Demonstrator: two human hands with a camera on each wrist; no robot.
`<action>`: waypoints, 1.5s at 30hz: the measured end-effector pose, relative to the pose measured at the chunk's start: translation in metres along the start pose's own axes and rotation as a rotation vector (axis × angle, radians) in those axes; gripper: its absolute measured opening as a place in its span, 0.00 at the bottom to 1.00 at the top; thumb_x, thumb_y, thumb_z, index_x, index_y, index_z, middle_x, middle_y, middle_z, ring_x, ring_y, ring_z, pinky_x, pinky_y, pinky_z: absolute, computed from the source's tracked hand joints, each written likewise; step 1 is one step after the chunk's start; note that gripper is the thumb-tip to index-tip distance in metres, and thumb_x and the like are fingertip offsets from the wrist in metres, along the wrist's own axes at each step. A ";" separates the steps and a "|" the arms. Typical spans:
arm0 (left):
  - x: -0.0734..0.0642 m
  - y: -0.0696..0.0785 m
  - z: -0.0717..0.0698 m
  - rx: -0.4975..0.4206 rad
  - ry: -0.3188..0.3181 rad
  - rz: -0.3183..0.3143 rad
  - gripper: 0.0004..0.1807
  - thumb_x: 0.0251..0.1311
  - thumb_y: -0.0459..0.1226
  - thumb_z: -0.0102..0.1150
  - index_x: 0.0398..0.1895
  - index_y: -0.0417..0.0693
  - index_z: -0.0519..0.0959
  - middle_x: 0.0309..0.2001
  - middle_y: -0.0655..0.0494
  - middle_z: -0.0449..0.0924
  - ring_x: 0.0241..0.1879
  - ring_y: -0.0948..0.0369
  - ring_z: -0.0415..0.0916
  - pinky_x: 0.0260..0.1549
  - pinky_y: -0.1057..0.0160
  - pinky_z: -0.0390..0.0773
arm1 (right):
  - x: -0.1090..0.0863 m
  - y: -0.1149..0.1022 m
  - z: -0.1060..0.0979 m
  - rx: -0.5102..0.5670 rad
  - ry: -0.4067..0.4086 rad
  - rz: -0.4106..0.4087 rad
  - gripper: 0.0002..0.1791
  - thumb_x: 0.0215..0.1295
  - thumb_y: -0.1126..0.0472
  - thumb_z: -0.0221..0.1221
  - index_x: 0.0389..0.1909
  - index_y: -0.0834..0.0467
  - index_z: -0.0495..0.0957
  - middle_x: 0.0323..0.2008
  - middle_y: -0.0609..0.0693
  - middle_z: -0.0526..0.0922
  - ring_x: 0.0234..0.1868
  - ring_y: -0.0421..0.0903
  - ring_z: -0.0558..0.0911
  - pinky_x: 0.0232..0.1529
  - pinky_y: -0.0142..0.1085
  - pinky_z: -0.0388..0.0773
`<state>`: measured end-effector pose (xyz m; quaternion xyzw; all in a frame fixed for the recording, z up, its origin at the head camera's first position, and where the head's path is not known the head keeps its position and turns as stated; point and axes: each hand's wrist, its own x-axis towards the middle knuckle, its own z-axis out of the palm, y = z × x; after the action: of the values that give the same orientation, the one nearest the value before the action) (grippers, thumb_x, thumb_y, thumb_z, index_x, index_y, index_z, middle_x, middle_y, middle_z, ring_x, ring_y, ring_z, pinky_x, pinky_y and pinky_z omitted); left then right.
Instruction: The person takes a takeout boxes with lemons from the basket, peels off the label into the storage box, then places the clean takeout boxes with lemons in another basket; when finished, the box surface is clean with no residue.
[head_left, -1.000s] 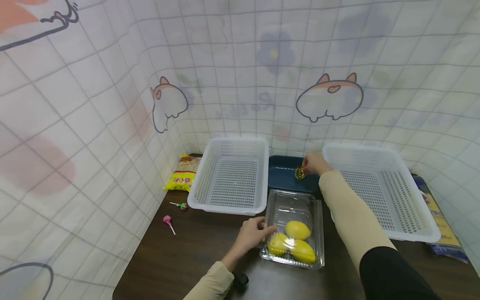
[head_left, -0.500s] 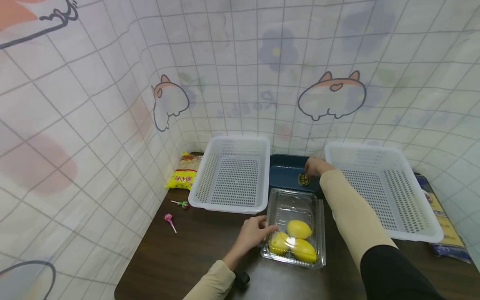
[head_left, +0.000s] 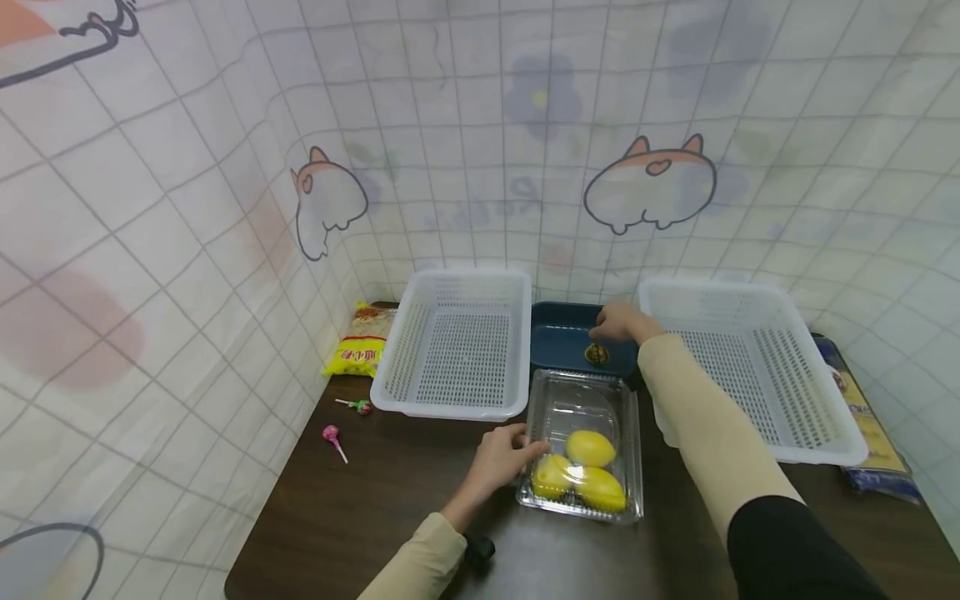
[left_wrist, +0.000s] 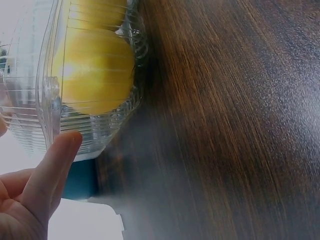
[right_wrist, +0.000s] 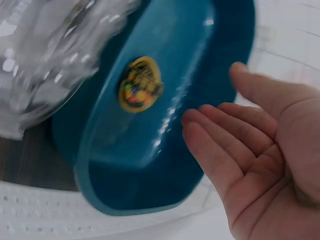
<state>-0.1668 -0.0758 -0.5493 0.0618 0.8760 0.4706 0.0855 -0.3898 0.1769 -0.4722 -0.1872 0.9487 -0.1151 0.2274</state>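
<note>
A small round black-and-gold piece with a colourful motif [right_wrist: 140,84] lies inside the dark blue tray [head_left: 558,337]. Just above the tray's right part hovers my right hand [head_left: 624,322]; in the right wrist view its fingers are extended and apart from the piece. My left hand [head_left: 497,458] rests at the left edge of a clear plastic clamshell box [head_left: 573,400], the thumb over the lid. In the left wrist view, a straight finger [left_wrist: 57,160] reaches the box's side. Three lemons [head_left: 591,448] lie in the box, one large in the left wrist view [left_wrist: 97,72].
White perforated baskets stand left [head_left: 390,392] and right [head_left: 825,454] of the tray. A yellow food packet [head_left: 358,354] and two lollipops [head_left: 332,434] lie at the left. Another packet [head_left: 873,433] is at the far right, and a tiled-pattern curtain [head_left: 480,125] hangs behind.
My right hand has let go of the round piece, which it pinched a second ago and which now lies in the tray. The left hand and the box keep their places.
</note>
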 end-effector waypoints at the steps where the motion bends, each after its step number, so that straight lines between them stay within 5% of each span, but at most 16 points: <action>1: 0.001 0.001 0.000 -0.003 -0.001 0.000 0.19 0.61 0.50 0.65 0.41 0.43 0.82 0.23 0.55 0.79 0.16 0.67 0.68 0.17 0.68 0.67 | -0.001 -0.001 -0.004 0.002 0.008 -0.008 0.25 0.75 0.53 0.51 0.58 0.71 0.77 0.51 0.66 0.84 0.44 0.55 0.84 0.52 0.50 0.79; 5: 0.004 0.004 -0.001 -0.006 0.001 0.002 0.18 0.61 0.50 0.65 0.41 0.44 0.82 0.23 0.56 0.78 0.16 0.67 0.68 0.17 0.69 0.67 | -0.008 -0.004 -0.016 0.037 0.041 -0.032 0.28 0.77 0.49 0.49 0.62 0.69 0.74 0.47 0.65 0.85 0.39 0.51 0.84 0.51 0.49 0.79; 13: 0.004 0.003 -0.003 0.028 0.014 -0.003 0.21 0.60 0.54 0.65 0.39 0.45 0.82 0.23 0.58 0.77 0.17 0.68 0.67 0.18 0.70 0.67 | -0.029 -0.017 -0.023 0.162 0.164 -0.095 0.32 0.76 0.48 0.50 0.68 0.70 0.67 0.63 0.70 0.75 0.51 0.61 0.85 0.55 0.53 0.80; 20: 0.003 0.001 -0.005 0.034 0.014 0.000 0.21 0.60 0.55 0.65 0.36 0.46 0.81 0.21 0.61 0.74 0.17 0.68 0.66 0.18 0.69 0.66 | -0.063 -0.033 -0.014 0.145 0.299 -0.134 0.30 0.75 0.48 0.52 0.66 0.68 0.71 0.63 0.68 0.77 0.61 0.64 0.78 0.61 0.57 0.74; 35: 0.001 -0.004 0.002 0.017 0.004 -0.005 0.19 0.60 0.55 0.64 0.30 0.49 0.78 0.18 0.64 0.68 0.15 0.68 0.63 0.17 0.69 0.63 | -0.154 -0.050 0.044 0.165 0.421 -0.029 0.31 0.73 0.47 0.54 0.64 0.69 0.72 0.53 0.66 0.84 0.52 0.62 0.84 0.50 0.54 0.81; 45: -0.001 -0.005 0.001 -0.020 0.012 0.000 0.18 0.61 0.54 0.65 0.38 0.49 0.82 0.20 0.63 0.72 0.17 0.68 0.64 0.18 0.70 0.65 | -0.204 -0.051 0.103 0.196 0.507 0.056 0.27 0.67 0.49 0.61 0.51 0.70 0.81 0.44 0.66 0.87 0.40 0.59 0.88 0.38 0.49 0.84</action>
<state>-0.1661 -0.0781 -0.5535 0.0580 0.8717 0.4798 0.0808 -0.1569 0.2006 -0.4675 -0.1033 0.9644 -0.2432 0.0025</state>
